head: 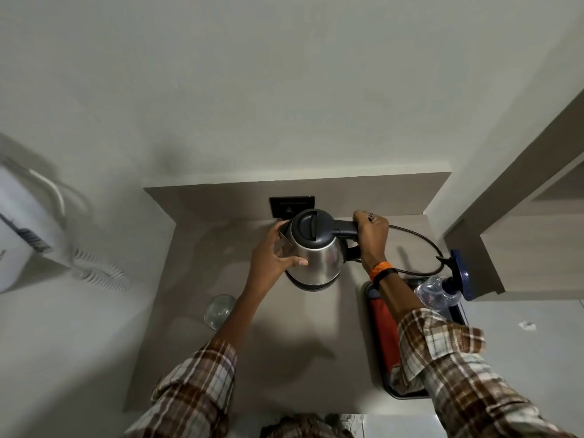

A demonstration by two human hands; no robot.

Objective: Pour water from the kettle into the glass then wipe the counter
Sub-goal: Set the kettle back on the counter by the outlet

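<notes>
A steel kettle with a black lid and handle stands at the back of the grey counter. My right hand is closed around its black handle. My left hand presses against the kettle's left side, fingers spread over the steel body. A clear glass stands near the counter's left edge, partly hidden by my left forearm. A red cloth lies in a black tray on the right, under my right arm.
A black power cord loops from the kettle toward the right. A clear spray bottle with a blue trigger lies in the tray. A black wall socket sits behind the kettle. A white wall phone hangs at left.
</notes>
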